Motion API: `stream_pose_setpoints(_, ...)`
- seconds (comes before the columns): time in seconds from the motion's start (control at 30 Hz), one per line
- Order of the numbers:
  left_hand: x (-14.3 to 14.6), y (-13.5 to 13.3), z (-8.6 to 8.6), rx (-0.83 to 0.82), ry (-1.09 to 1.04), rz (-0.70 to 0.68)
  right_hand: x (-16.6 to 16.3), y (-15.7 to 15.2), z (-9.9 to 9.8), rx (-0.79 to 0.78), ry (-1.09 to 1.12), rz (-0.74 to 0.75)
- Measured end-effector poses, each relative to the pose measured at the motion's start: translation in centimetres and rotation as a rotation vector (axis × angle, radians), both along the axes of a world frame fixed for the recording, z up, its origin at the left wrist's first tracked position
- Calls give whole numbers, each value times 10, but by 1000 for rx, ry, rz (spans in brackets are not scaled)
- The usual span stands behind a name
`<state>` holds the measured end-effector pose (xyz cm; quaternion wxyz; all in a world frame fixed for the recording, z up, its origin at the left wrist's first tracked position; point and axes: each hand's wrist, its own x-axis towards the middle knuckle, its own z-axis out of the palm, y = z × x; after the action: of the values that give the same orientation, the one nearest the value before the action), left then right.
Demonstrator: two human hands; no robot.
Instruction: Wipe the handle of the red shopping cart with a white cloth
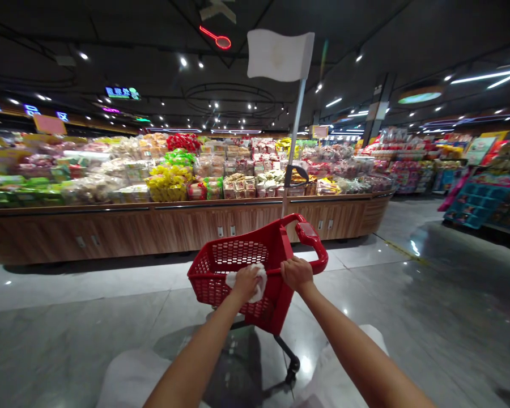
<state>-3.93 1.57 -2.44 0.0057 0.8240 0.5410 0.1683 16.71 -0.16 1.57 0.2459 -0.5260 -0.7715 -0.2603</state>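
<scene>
A small red shopping cart [238,252] stands side-on in front of me, its basket walls full of holes. My left hand [247,281] is closed on a white cloth [261,283], which it presses against the near rim of the basket. Fingers wrapped over the rim, my right hand [296,273] grips the cart at the corner where the red handle [322,256] begins. From the handle end rises a pole [297,122] with a white flag [279,55] on top. The basket's inside is only partly visible.
Behind the cart runs a long wood-panelled display counter [187,226] heaped with packaged snacks [170,182]. To the right stand a blue rack [478,198] and more stocked shelves [412,164]. The floor [408,294] is glossy grey tile. A cart wheel [292,371] rests on it near me.
</scene>
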Motion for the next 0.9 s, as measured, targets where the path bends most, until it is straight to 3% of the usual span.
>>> stream_pose_setpoints(0.13, 50, -7, 19, 3, -58, -69, 3, -1, 3, -14, -15, 13)
stream_pose_setpoints(0.3, 56, -13, 25, -11, -28, -38, 10, -4, 8, -63, -75, 45)
stream_pose_setpoints(0.47, 28, -10, 14, 1, 42, 65, 16, -2, 8, -72, -99, 73)
stream_pose_setpoints(0.73, -86, -10, -16, 44, 126, 221, 42, 8, 12, -122, -100, 49)
stream_pose_setpoints(0.8, -86, -13, -18, 51, 124, 243, 40, 9, 12, -138, -69, -16)
stream_pose_setpoints(0.9, -50, -14, -16, 38, 121, 200, 15, 8, 6, -201, -68, -7)
